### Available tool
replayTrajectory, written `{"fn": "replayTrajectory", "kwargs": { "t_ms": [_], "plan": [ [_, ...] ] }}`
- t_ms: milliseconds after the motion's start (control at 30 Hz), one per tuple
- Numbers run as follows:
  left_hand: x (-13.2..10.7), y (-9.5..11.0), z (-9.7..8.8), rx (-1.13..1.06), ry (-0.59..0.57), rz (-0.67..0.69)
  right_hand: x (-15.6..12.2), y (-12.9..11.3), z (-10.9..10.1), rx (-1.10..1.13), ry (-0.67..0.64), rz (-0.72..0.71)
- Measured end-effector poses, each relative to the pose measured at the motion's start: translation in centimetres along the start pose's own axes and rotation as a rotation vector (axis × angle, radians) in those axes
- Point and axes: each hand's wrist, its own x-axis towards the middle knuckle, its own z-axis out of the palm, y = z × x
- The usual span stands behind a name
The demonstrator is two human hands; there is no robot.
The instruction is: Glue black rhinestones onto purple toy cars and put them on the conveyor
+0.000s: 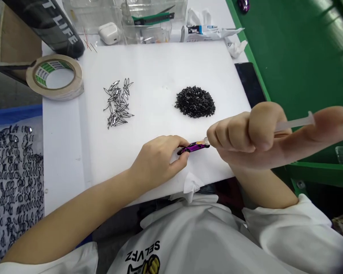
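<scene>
- The left grip (156, 161) is closed in a pinch, thumb and fingertips on the purple piece (193, 147), holding it low over the white foam board (160, 64) and steady, its end turned right.
- The right grip (246, 137) is curled closed around a plastic syringe (294, 124), with the thumb stretched along it; the syringe tip touches the purple piece's right end, so the two hands work together.
- Two piles lie apart on the board, which keeps them from mixing: silver-and-black slivers (118, 102), perhaps a few dozen, at left, and a heap of dark bits (194, 102), too many to count, at right.
- On the white counter (61, 160) sit one roll of tape (54, 76) and one wipe (192, 184), at the board's near edge.
- At the far edge are one earbud case (109, 33), one squeezed tube (200, 33) and a clear box (125, 13).
- To the left, a tray (15, 190) holds many curved black pieces in rows.
- A second purple piece (243, 5) rests on the green surface, far right.
</scene>
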Motion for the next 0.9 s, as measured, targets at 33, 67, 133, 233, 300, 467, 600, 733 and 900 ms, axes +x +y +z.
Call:
{"fn": "replayTrajectory", "kwargs": {
  "t_ms": [33,67,133,233,300,467,600,733,900],
  "plan": [
    [0.0,0.0,0.0,0.004,0.000,-0.002,-0.1,0.0,-0.1,-0.008,-0.024,-0.006],
    [0.0,0.0,0.0,0.006,-0.002,-0.003,-0.1,0.1,-0.2,-0.015,-0.039,-0.012],
    [0.0,0.0,0.0,0.006,-0.002,0.000,-0.1,0.2,-0.3,-0.031,-0.055,-0.023],
    [-0.1,-0.1,0.0,0.006,0.000,0.005,-0.1,0.3,-0.3,-0.043,-0.055,-0.024],
    [-0.1,-0.1,0.0,0.010,0.001,0.005,-0.1,0.3,-0.3,-0.049,-0.061,-0.018],
    [0.0,0.0,0.0,0.019,0.005,0.008,0.1,0.2,-0.3,-0.067,-0.090,0.001],
    [0.0,0.0,0.0,0.024,0.004,0.003,0.0,0.2,-0.5,-0.053,-0.070,-0.034],
    [0.0,0.0,0.0,0.025,-0.003,0.008,-0.4,0.5,-0.2,-0.083,-0.065,-0.107],
    [-0.1,0.0,0.0,0.025,-0.007,0.012,-0.3,-0.4,1.1,-0.295,0.044,-0.102]
  ]
}}
